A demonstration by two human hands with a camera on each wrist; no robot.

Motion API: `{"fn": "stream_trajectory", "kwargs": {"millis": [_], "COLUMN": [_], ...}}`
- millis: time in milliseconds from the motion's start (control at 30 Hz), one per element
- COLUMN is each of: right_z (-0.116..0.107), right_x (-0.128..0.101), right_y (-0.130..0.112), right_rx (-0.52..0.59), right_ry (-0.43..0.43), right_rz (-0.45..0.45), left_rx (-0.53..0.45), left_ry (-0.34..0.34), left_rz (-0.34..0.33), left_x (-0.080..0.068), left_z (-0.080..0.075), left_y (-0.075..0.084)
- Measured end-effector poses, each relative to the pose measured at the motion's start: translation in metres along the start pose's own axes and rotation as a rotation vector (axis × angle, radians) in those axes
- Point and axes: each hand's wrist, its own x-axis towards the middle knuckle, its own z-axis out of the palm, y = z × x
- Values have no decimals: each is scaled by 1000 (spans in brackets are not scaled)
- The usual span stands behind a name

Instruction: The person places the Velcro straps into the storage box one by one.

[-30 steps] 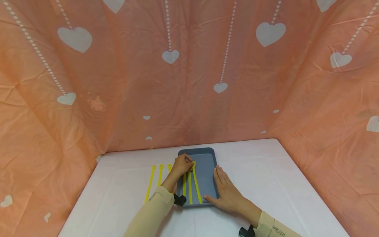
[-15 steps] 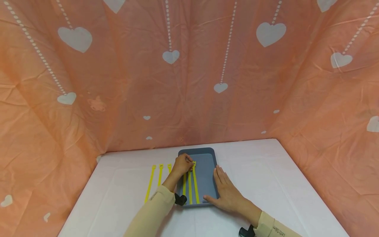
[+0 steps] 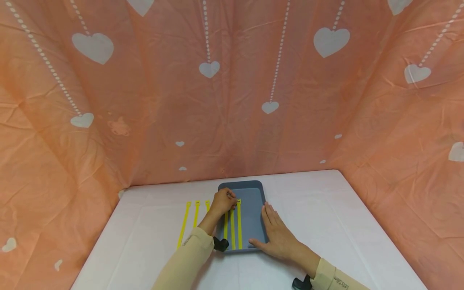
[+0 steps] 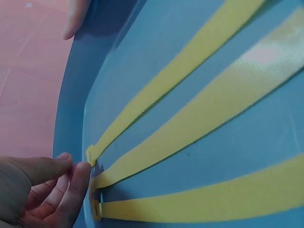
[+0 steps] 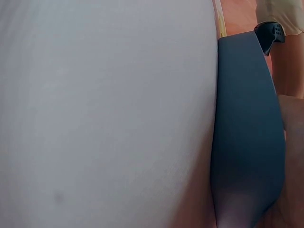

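Three yellow cable ties lie lengthwise in a blue-grey tray (image 3: 253, 217), heads toward the far end. My left hand (image 3: 222, 202) reaches over the tray's left side, thumb and fingertips pinching the head of the rightmost cable tie (image 3: 239, 229). In the left wrist view this cable tie (image 4: 161, 88) runs from the fingertips, beside the middle cable tie (image 4: 204, 123) and the left cable tie (image 4: 204, 205). My right hand (image 3: 279, 238) rests along the tray's right wall, fingers straight and thumb at the near right corner. The right wrist view shows the tray's outer wall (image 5: 247, 128).
Several more yellow cable ties (image 3: 184, 224) lie on the white tabletop (image 3: 145, 229) left of the tray, partly behind my left forearm. Black wrist devices (image 3: 220, 244) are on both wrists. A pink-orange curtain (image 3: 232, 133) with white hearts encloses the table's back and sides.
The rightmost cable tie has swung from a slant to nearly parallel with the others, its near end moving left and its head slightly right. The right hand and tray stay put.
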Motion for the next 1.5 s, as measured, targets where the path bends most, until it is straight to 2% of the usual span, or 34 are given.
{"fn": "stream_trajectory", "kwargs": {"millis": [267,433,767,900,1167,1500], "right_z": [0,0,-1,-1,1,1], "right_x": [1,0,0,0,0,1], "right_y": [0,0,-1,-1,0,0], "right_rx": [-3,6,17,13,9,14], "right_ry": [-5,-3,-4,-9,-6,-4], "right_rz": [6,4,3,1,-6,-4], "left_rx": [-83,-102,-129,-98,-122,-131], "left_ry": [-50,-46,4,60,145,129], "left_rz": [30,28,49,43,25,-30], "left_x": [-4,-6,-13,-15,-18,-29], "left_z": [-8,-14,-38,-50,-75,-105], "left_y": [-3,-4,-6,-14,-31,-45]}}
